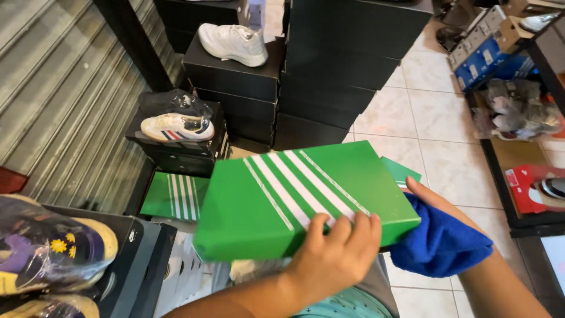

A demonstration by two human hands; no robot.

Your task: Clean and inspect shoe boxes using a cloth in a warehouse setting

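Note:
My left hand (335, 253) grips the near edge of a green shoebox lid with white stripes (282, 200), fingers curled over its top and holding it tilted in front of me. My right hand (426, 197) is mostly hidden behind a blue cloth (438, 244) that it holds bunched against the lid's right end. A second green piece (400, 171) peeks out behind the lid's far right corner.
Black shoeboxes (329, 65) are stacked ahead, a white sneaker (232, 42) on one and a striped sneaker (176, 126) on another. Another green striped lid (173, 197) lies lower left. Bagged shoes (47, 247) sit at left beside a metal shutter (53, 94). Shelves with boxes (518, 118) line the right.

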